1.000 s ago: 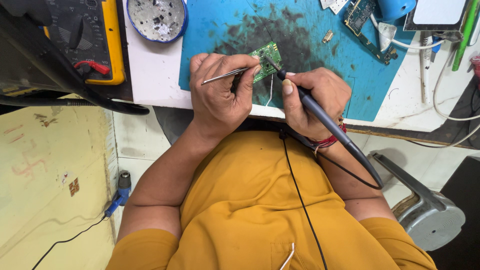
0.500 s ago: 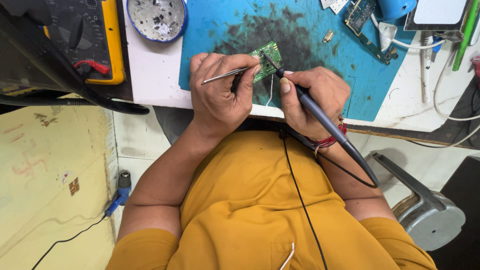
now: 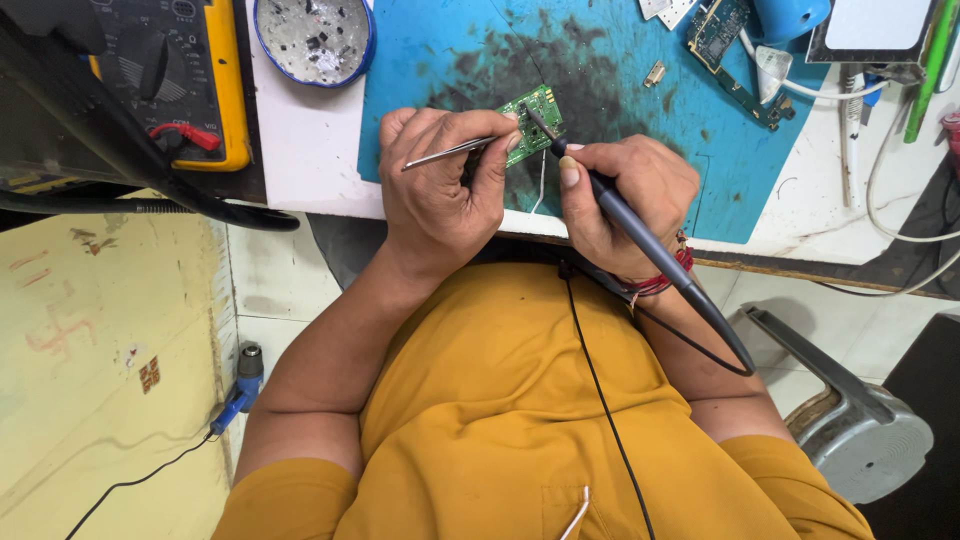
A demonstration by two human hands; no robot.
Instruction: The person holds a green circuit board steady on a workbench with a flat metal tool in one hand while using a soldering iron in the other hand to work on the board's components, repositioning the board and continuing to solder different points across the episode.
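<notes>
A small green circuit board lies on the blue, scorched work mat at the near edge of the white bench. My left hand grips metal tweezers whose tips reach the board's left side. In my right hand is a dark soldering iron, held like a pen. Its tip touches the top of the board and its black cable runs back past my wrist. A thin white wire hangs from the board between my hands.
A yellow multimeter with a red probe plug sits far left. Next to it stands a blue-rimmed dish of solder scraps. Another circuit board, white cables and a green pen lie right. A grey stool stands below right.
</notes>
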